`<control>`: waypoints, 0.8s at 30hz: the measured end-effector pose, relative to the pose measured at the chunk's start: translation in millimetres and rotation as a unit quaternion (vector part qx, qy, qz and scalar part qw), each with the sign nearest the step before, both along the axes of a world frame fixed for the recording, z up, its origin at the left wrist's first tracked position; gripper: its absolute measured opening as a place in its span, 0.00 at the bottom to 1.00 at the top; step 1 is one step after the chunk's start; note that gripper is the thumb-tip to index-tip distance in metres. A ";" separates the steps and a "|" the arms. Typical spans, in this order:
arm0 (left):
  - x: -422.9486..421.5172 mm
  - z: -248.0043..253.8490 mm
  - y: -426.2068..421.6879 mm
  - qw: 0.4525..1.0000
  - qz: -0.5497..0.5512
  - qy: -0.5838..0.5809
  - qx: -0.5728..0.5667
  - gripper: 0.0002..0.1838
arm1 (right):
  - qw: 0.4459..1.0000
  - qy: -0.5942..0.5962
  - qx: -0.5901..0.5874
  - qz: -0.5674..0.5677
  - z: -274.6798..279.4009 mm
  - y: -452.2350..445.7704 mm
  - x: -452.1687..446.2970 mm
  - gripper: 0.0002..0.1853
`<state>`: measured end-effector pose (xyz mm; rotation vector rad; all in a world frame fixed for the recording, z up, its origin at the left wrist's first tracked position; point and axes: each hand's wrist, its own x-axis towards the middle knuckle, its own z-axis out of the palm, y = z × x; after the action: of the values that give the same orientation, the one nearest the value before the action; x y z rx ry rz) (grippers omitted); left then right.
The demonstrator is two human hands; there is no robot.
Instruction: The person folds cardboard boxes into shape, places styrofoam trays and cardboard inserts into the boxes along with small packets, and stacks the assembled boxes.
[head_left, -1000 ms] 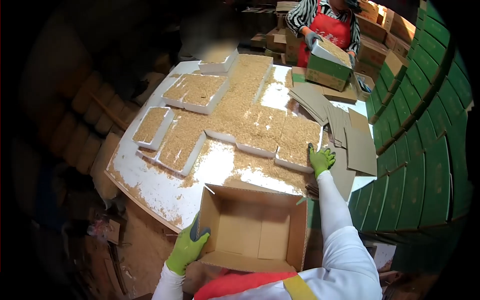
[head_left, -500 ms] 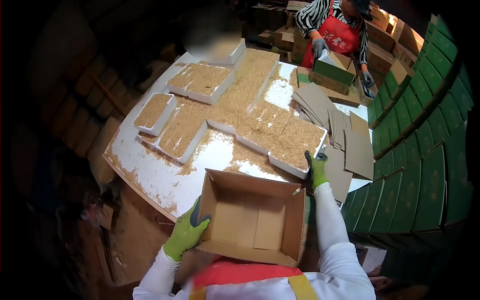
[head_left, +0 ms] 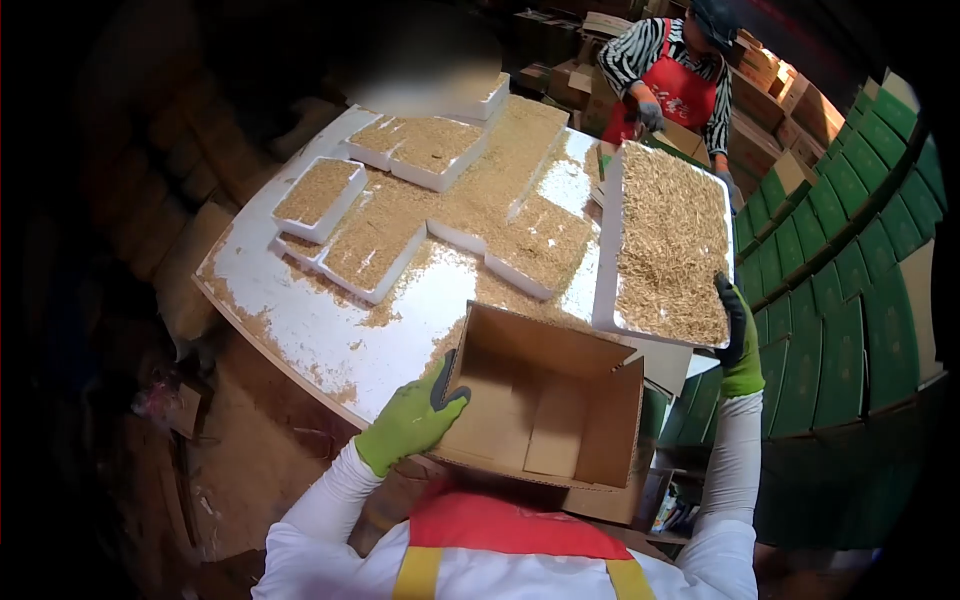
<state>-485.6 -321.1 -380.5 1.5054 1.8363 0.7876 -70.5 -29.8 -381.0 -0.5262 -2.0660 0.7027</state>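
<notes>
My left hand [head_left: 415, 415], in a green and grey work glove, grips the left wall of an open cardboard box [head_left: 520, 420]. The box tilts toward me at the table's near edge, and only its bare cardboard inside shows. My right hand [head_left: 738, 340], gloved the same way, is closed on the near right corner of a white foam tray [head_left: 608, 262]. Raised above the table and tipped, the tray is full of straw-like brown shavings [head_left: 675, 240]. It hangs beyond the right rear corner of the box.
Several more filled white trays [head_left: 372, 295] lie on the white table [head_left: 270, 330], which is strewn with loose shavings. Across it, a person in a red apron [head_left: 680, 95] works at a green box. Stacked green cartons [head_left: 825, 370] wall the right side.
My right hand has lifted a filled tray off the table and swung it up and right. My left hand and the cardboard box have shifted slightly right and up.
</notes>
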 end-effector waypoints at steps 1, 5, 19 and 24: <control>-2.0 6.1 5.2 0.998 0.000 -0.031 -0.048 0.34 | 0.976 0.074 -0.205 0.001 20.4 -13.2 0.1 0.24; -27.2 -33.6 27.0 0.879 -0.172 0.259 0.361 0.17 | 0.888 0.055 -0.450 -0.081 95.8 -88.3 -36.4 0.34; -34.9 -31.0 42.2 0.963 -0.204 0.019 0.176 0.21 | 0.777 -0.299 -0.548 0.076 121.9 -112.6 -126.3 0.33; -64.3 -57.7 51.1 0.872 -0.258 0.177 0.375 0.23 | 0.809 -0.322 -0.481 0.102 62.9 -70.7 -143.6 0.30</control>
<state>-549.9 -270.0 -438.2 2.6453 1.2573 1.0583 -214.1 -100.5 -318.2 -1.2493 -2.2551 1.9555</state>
